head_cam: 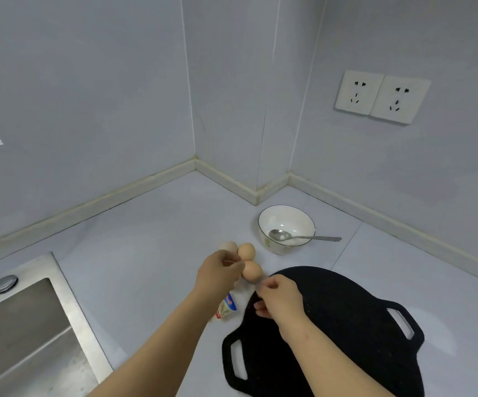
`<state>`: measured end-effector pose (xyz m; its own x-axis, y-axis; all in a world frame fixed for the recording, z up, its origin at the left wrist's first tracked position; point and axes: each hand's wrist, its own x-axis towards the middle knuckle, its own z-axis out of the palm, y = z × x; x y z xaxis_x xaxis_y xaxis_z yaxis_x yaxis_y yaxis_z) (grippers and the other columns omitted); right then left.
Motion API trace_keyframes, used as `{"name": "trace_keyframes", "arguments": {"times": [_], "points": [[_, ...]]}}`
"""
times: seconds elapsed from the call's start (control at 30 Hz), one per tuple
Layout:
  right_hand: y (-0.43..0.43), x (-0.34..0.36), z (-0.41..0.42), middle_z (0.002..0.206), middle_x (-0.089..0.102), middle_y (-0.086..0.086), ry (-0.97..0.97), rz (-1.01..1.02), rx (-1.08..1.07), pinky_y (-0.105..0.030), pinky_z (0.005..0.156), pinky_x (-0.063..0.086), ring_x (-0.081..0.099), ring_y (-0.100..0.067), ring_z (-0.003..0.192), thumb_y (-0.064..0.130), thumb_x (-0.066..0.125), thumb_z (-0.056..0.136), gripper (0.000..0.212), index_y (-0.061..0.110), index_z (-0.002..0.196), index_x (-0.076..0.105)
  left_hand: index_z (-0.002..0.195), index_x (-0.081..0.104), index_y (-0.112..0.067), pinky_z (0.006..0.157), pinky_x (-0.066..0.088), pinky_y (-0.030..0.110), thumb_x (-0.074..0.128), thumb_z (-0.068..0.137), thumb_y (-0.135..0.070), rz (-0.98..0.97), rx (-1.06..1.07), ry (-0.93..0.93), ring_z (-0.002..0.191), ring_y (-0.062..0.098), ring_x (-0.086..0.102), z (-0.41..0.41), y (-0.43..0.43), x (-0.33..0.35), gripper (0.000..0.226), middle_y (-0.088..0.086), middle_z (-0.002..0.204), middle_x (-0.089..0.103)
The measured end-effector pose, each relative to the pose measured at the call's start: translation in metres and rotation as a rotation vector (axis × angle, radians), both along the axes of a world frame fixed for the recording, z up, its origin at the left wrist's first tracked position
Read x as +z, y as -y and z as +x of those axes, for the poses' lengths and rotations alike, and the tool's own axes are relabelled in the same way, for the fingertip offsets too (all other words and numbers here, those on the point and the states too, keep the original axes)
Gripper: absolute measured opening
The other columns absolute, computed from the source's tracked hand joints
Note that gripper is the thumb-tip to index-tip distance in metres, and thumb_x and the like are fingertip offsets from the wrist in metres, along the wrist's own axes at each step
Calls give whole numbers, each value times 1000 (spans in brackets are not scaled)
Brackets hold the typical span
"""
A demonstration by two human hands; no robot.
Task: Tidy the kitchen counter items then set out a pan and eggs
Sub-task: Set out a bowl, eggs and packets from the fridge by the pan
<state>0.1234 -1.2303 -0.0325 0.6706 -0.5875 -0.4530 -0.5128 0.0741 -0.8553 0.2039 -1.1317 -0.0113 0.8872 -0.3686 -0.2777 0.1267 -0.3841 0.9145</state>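
Note:
Three eggs lie together on the pale counter: a pale egg (230, 246), a brown egg (247, 251) and a nearer brown egg (253, 271). My left hand (220, 274) rests against them with its fingertips pinched beside the nearer brown egg. A flat black pan (346, 325) with two slotted handles lies at the front right. My right hand (279, 299) hovers over the pan's left rim, fingers curled and holding nothing that I can see.
A white bowl (286, 228) with a metal spoon (303, 237) stands behind the eggs near the corner. A small packet (227, 306) lies under my left wrist. A steel sink (22, 333) fills the front left. Two wall sockets (382, 96) are on the right wall.

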Motion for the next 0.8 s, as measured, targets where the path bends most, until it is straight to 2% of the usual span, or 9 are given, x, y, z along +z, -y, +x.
{"name": "trace_keyframes", "arguments": {"times": [0.1,0.17,0.27,0.37,0.43,0.5,0.57,0.67,0.8], "points": [[19,11,-8,89,61,-6,21,7,-61,-28,70,59,63,-14,70,10,54,92,5,13,91,59,92,60,-13,79,52,33,55,89,-14,-24,-50,-37,77,18,60,-1,25,11,5,-1,80,61],[32,16,-12,89,61,-7,42,14,-102,-30,72,59,63,-15,71,10,54,92,6,12,91,59,93,59,-15,79,51,33,55,89,-15,3,-84,14,77,17,57,0,38,14,5,-1,81,60],[52,22,-19,91,62,-8,55,15,-143,-29,72,59,63,-16,74,12,53,92,8,11,95,60,97,58,-21,78,42,26,55,90,-22,166,-155,222,85,12,52,4,57,20,8,-7,96,55],[70,26,-22,92,61,-8,74,31,-173,-26,66,57,63,-16,74,13,51,93,9,13,96,59,98,56,-23,78,34,22,58,88,-24,167,-193,338,90,11,46,12,79,28,10,0,122,47],[78,28,-20,93,59,-8,72,44,-171,-25,65,57,62,-17,75,13,50,94,10,13,99,58,107,56,-19,83,31,20,62,86,-26,156,-225,359,101,13,42,15,90,30,22,2,133,37],[86,29,-16,97,58,-8,82,60,-181,-24,62,55,61,-17,75,13,48,94,12,14,103,57,118,52,-19,92,32,24,64,84,-30,206,-246,370,122,20,36,19,99,29,38,3,145,24],[93,30,-12,101,56,-8,86,87,-192,-24,62,55,61,-18,78,12,47,95,15,15,108,54,129,42,-22,104,29,31,67,80,-34,317,-299,383,137,28,20,25,105,26,56,5,153,8],[100,24,-8,99,54,-6,61,155,-203,-26,68,55,61,-20,85,10,47,95,24,18,117,47,141,25,-29,112,22,40,72,73,-44,478,-424,407,144,29,0,34,112,17,84,4,155,-10],[106,15,5,110,55,-11,52,209,-223,-28,69,55,61,-22,90,8,46,95,41,16,134,40,146,9,-33,116,11,45,74,67,-52,568,-527,458,145,30,-12,45,123,5,104,6,155,-19]]}}
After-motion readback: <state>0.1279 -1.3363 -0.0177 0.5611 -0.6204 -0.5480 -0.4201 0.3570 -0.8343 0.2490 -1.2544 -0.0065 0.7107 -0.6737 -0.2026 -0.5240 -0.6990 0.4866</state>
